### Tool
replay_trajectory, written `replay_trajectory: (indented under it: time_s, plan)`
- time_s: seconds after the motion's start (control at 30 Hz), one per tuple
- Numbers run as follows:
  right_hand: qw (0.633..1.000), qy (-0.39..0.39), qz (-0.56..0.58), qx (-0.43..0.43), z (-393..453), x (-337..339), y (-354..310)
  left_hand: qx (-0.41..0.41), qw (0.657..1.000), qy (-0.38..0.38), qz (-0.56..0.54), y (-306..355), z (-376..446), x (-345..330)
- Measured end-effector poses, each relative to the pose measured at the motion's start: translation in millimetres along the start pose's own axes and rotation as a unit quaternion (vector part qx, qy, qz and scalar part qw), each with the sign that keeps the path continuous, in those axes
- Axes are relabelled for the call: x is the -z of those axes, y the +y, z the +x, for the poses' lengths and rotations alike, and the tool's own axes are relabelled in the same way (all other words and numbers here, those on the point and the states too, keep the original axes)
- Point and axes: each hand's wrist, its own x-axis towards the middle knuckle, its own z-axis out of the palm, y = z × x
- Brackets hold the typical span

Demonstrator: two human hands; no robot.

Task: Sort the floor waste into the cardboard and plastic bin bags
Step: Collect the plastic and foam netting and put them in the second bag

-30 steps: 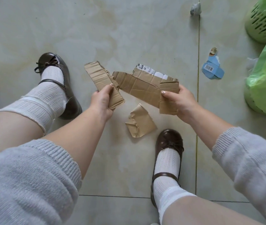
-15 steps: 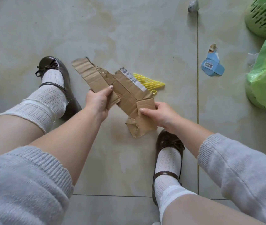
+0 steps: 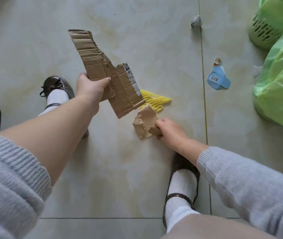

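Pale green glazed floor tiles (image 3: 137,169) with thin grout lines carry all items. Left hand (image 3: 90,87): fingers and thumb clamped round two overlapped strips of torn brown corrugated cardboard (image 3: 102,69), held up off the floor; stiff, light, creased, best held mid-length as now. Right hand (image 3: 169,129): fingertips pinching a crumpled scrap of brown cardboard (image 3: 145,123) that appears to rest on the tiles; light, springy, safest taken by a folded edge. Just behind it: yellow foam mesh sleeve (image 3: 154,100), soft, probably plastic. Further right: small grey crumpled wad (image 3: 196,21); torn blue carton piece with barcode (image 3: 218,80), flat, thin. Far right: green perforated plastic basket (image 3: 263,33); translucent green bin bags (image 3: 280,80).
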Motion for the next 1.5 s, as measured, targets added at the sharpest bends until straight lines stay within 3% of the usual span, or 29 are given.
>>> replay_trajectory:
  time_s: [0.1,0.3,0.43,0.53,0.67,0.83,0.97,1.07,1.23,1.5]
  plan:
    - [0.999,0.016,0.034,0.003,-7,22,-5,-0.012,1.0,-0.005,0.024,24,8,1]
    - [0.978,0.13,0.148,-0.07,-49,113,4,-0.041,0.998,-0.022,0.044,96,0,-18]
    - [0.94,0.24,0.203,-0.131,-61,165,31,-0.067,0.992,-0.088,0.058,128,-24,-52]
    - [0.913,0.277,0.259,-0.152,-60,186,52,-0.079,0.985,-0.132,0.084,132,-28,-79]
    - [0.909,0.239,0.287,-0.183,-39,189,84,-0.09,0.977,-0.154,0.115,113,-21,-117]
    - [0.929,0.135,0.29,-0.184,-4,174,120,-0.089,0.968,-0.159,0.17,83,-2,-149]
    - [0.956,0.044,0.193,-0.218,17,166,152,-0.079,0.958,-0.163,0.223,72,14,-160]
    - [0.958,0.06,0.131,-0.25,27,159,167,-0.072,0.952,-0.158,0.253,72,21,-172]
    - [0.963,0.104,0.095,-0.229,50,169,178,-0.06,0.939,-0.176,0.289,76,33,-198]
    - [0.966,0.105,0.004,-0.238,82,162,160,-0.051,0.921,-0.197,0.333,86,55,-235]
